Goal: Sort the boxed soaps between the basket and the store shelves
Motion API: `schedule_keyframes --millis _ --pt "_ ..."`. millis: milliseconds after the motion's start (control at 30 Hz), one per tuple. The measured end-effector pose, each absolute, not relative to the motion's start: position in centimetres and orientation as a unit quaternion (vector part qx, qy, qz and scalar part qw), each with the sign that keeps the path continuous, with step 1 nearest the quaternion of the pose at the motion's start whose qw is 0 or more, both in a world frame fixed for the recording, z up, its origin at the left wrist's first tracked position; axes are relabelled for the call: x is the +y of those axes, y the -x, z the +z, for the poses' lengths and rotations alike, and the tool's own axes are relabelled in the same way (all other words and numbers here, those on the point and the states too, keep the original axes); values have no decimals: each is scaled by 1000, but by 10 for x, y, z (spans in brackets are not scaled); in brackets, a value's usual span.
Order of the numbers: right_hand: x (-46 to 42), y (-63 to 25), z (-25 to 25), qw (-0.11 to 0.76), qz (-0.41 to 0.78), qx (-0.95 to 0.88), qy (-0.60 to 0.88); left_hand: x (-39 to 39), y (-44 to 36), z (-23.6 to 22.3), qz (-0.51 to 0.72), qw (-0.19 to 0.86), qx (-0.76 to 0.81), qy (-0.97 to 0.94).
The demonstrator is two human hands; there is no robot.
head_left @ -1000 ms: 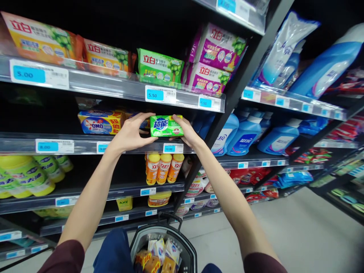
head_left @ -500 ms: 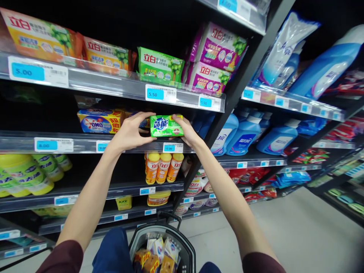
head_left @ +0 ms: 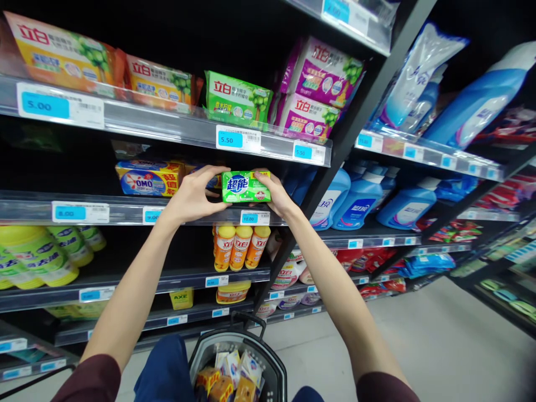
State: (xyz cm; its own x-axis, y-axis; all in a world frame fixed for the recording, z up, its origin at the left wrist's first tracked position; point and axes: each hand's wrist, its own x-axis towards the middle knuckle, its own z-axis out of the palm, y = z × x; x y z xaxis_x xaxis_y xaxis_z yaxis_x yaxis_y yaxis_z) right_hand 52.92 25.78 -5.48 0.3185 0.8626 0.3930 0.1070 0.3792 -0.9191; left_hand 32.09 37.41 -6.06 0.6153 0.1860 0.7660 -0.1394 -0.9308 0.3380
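Observation:
A green soap pack (head_left: pixel 246 187) with a blue and white logo sits at the front of the middle shelf, just above a 10.00 price tag (head_left: pixel 255 218). My left hand (head_left: pixel 195 192) grips its left end, thumb low and fingers along the top. At the opposite end, my right hand (head_left: pixel 274 192) is closed round the pack, its fingers on the upper right corner. To the left of my hands lies a blue and yellow OMO pack (head_left: pixel 148 178) on the same shelf.
Orange bottles (head_left: pixel 242 245) stand one shelf lower. Above are green (head_left: pixel 238 100) and purple soap packs (head_left: pixel 307 117) behind a clear shelf lip. A dark upright (head_left: pixel 355 106) separates blue detergent bottles (head_left: pixel 358 198) at right. Between my knees stands a basket (head_left: pixel 278 365) holding several packs.
Almost nothing differs. Both hands stay on the green soap pack at the shelf front, and the view has shifted very slightly.

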Motion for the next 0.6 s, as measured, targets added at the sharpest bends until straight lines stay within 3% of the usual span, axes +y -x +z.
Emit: schedule_keyframes --millis 600 --pt "253 -525 -55 651 263 -520 486 370 -325 -64 466 99 12 -879"
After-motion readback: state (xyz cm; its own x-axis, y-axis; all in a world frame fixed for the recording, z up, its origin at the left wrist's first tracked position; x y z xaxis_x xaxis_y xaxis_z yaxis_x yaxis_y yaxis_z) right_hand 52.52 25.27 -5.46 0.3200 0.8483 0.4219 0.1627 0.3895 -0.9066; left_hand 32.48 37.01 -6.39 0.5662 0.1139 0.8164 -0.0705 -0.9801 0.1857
